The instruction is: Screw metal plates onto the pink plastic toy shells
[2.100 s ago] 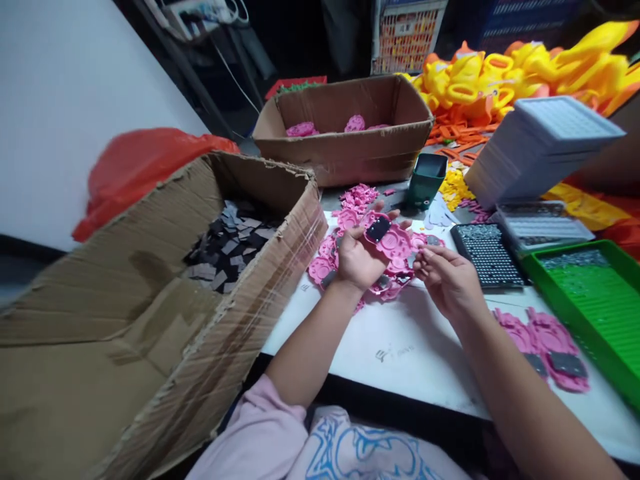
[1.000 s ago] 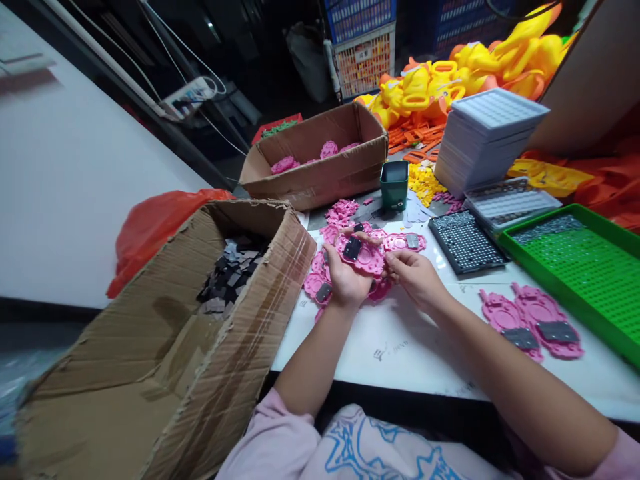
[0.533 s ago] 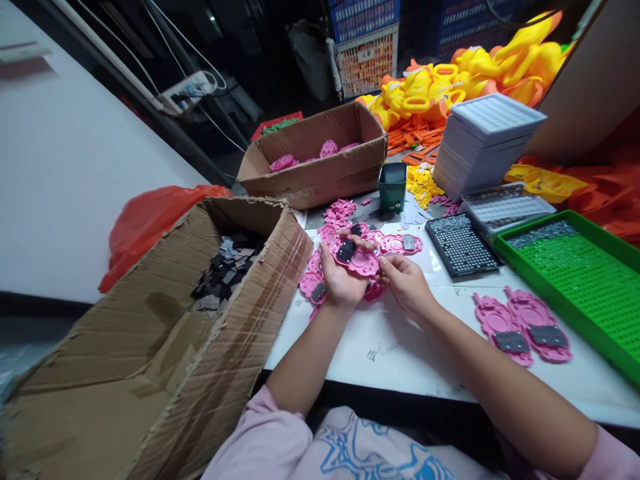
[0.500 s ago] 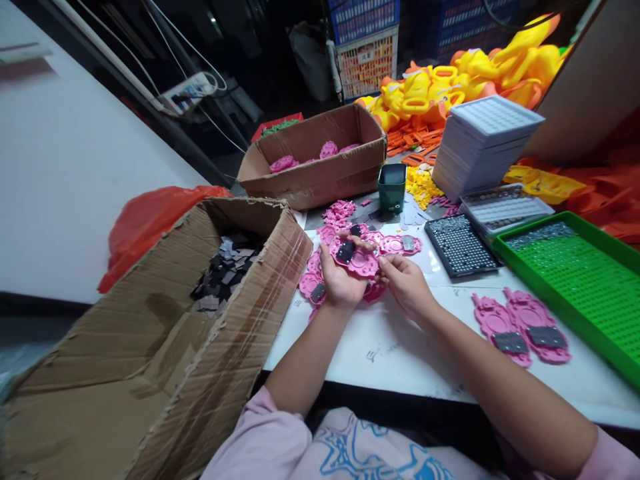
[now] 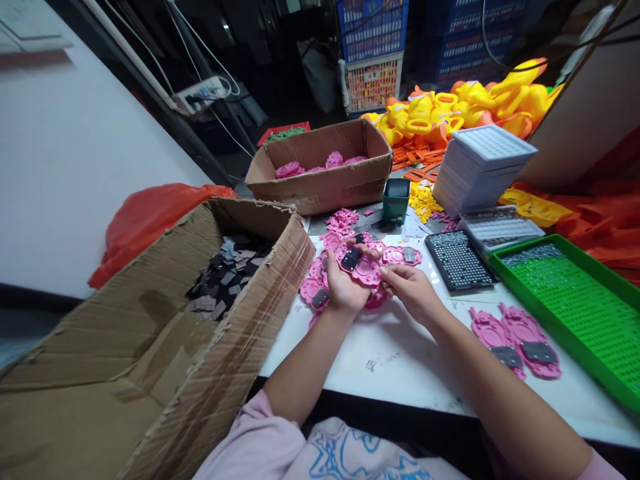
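My left hand [image 5: 346, 288] is closed round a pink plastic casing [image 5: 367, 269] with a black cover plate [image 5: 351, 258] on its upper left part. The fingers curl behind it and the thumb lies along its left edge. My right hand [image 5: 407, 287] pinches at the right end of the same casing; whether a small part sits between its fingertips I cannot make out. More pink casings with grey or black plates [image 5: 320, 298] lie in a heap under and around my left hand. Two further casings [image 5: 531, 340] rest side by side on the white table at the right.
A cardboard box [image 5: 240, 353] with dark plates stands at the left, another box [image 5: 320, 190] with pink parts behind. To the right are a black tray [image 5: 461, 260], a green tray [image 5: 575, 320] and stacked white trays [image 5: 480, 170]. A green cup [image 5: 396, 201] stands beyond the heap.
The camera view has shifted slightly, so the scene sits a little lower. Both hands keep nearly the same hold on the pink casing.
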{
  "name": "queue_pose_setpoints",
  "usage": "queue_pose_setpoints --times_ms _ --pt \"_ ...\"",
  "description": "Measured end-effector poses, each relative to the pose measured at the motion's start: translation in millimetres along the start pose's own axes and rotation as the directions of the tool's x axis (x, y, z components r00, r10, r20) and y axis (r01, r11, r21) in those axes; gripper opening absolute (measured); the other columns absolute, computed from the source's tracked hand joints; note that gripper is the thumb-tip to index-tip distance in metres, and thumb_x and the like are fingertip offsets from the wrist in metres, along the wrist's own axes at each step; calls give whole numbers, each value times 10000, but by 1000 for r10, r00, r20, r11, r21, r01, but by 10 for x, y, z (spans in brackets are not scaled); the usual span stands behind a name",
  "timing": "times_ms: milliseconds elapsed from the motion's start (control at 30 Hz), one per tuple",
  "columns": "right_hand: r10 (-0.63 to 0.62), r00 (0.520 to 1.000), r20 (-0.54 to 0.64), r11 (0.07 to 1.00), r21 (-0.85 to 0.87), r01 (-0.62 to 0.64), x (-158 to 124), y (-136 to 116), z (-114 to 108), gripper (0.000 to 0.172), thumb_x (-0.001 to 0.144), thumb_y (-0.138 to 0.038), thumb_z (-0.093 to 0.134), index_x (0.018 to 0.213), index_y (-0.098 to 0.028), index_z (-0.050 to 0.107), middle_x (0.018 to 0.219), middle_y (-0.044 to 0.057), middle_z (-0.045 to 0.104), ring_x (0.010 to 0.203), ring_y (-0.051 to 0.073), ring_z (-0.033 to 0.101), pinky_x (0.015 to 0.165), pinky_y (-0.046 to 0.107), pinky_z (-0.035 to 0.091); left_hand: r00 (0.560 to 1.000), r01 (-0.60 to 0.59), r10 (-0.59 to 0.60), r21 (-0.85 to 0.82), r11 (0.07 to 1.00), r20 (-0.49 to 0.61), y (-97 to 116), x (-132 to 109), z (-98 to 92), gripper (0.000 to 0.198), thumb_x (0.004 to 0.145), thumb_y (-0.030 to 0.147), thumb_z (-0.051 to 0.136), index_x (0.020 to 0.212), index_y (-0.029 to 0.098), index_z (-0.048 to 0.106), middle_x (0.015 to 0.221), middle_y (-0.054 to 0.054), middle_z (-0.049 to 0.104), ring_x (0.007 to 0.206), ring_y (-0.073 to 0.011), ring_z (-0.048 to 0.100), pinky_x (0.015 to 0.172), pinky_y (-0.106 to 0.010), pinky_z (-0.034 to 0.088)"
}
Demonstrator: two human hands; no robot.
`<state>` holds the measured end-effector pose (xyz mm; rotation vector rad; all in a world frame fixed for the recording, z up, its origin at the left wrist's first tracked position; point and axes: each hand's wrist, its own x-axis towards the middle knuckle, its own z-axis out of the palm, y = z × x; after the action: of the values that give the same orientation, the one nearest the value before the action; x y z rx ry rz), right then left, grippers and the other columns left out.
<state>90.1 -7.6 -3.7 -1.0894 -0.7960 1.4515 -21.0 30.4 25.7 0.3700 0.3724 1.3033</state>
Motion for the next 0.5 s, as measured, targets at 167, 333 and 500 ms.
queue_pose_setpoints --times_ms 167,333,500 --pt "7 1000 -25 998 60 -5 0 33 1 436 554 -508 802 673 -130 620 553 -4 509 526 61 432 497 202 337 999 24 -23 42 999 -27 -18 -37 15 472 948 557 273 866 225 599 750 5 609 744 -155 628 880 -363 485" --pt "-12 996 -88 998 68 18 8 68 -30 412 553 -471 812 620 -141 574 536 -10 478 510 58 423 503 214 383 999 -1 -2 54 999 42 -67 -40 -22 395 917 543 365 920 219 590 789 -17 640 789 -195 657 838 -381 496" --pt "-145 955 -258 989 -47 138 -8 -85 -140 434 549 -490 804 657 -159 545 556 -18 483 502 59 441 487 212 403 994 59 -63 50 997 88 -162 4 -152 330 839 426 509 1066 202 593 894 -48 680 726 -170 657 634 -273 504"
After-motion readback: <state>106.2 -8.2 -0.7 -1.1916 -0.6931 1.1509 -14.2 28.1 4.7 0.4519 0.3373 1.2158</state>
